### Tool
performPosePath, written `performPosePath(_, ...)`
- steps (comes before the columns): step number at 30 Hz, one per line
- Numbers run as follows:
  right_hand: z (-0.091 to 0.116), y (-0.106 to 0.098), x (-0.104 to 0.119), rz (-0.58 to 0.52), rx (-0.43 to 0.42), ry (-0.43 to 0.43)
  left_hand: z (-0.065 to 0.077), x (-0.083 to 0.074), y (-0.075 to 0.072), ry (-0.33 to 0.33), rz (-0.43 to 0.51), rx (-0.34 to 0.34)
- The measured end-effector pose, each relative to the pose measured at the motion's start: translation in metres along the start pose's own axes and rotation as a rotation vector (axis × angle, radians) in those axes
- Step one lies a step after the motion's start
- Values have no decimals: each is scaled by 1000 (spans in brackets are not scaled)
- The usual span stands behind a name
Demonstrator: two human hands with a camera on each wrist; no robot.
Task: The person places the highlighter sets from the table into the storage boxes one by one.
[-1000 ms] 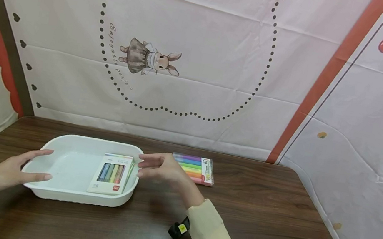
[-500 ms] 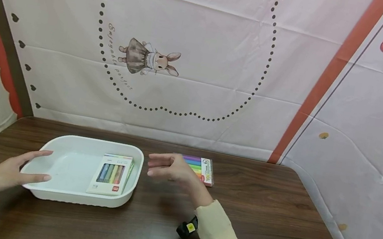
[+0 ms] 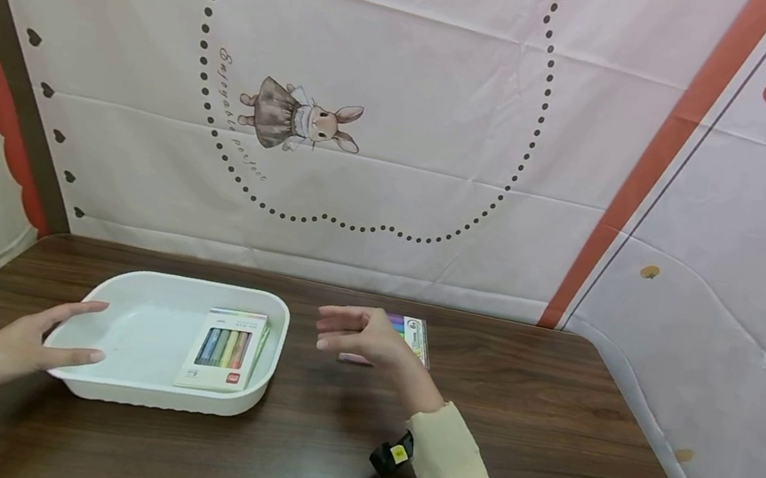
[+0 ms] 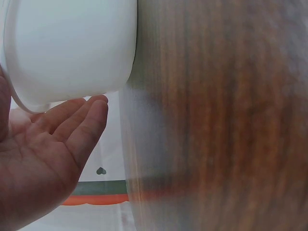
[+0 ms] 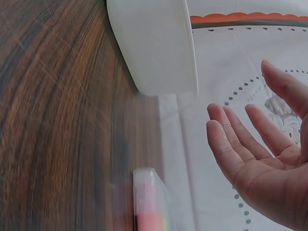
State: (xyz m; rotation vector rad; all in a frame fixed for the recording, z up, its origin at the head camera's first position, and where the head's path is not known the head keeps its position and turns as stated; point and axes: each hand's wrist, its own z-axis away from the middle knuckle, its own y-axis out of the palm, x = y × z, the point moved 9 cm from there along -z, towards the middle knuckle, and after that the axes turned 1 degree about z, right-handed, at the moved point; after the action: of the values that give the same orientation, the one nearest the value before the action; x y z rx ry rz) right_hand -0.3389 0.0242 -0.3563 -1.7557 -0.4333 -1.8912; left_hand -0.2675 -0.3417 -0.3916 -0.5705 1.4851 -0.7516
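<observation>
The white tray sits between the hands — one end gripped by the left hand, a windowed box inside toward the right hand. That hand hovers, fingers loosely extended — a rainbow pack partly hidden behind it.

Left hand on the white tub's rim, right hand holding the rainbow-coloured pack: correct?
Not quite. The right hand holds nothing; the right wrist view shows the rainbow-coloured pack apart from it, on the table. The left hand is on the white tub's rim.
</observation>
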Motion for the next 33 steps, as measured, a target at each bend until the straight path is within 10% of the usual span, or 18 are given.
performPosePath(33,16,-48,-12,113,-97,-17,-2,5,0,-20,12,11)
